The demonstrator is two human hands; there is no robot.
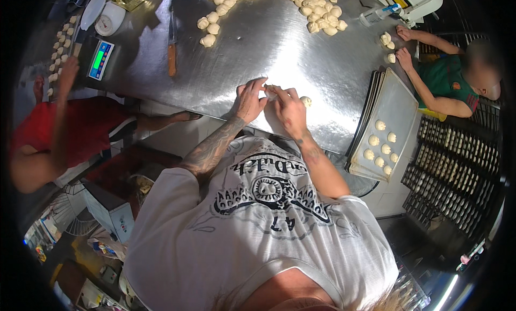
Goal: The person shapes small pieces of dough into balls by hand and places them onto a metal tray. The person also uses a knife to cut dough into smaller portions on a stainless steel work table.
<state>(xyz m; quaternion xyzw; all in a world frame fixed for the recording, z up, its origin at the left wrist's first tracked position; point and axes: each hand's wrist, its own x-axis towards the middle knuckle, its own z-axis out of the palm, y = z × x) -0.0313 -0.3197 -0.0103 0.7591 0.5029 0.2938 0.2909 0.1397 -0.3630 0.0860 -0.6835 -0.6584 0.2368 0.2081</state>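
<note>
Metal desk (215, 69): dough pieces (322, 11) beyond left hand (249, 100), knife (172, 52) and scale (100, 60) to its left, dough ball (306, 101) just right of right hand (289, 109).

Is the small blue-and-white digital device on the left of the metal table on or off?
On: the digital device has its screen lit bright green.

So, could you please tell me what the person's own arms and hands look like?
Dark tattoos cover much of the left forearm; the right forearm has fewer, near the wrist. The left hand and right hand wear no gloves. The white T-shirt has short sleeves and dark print.
</note>
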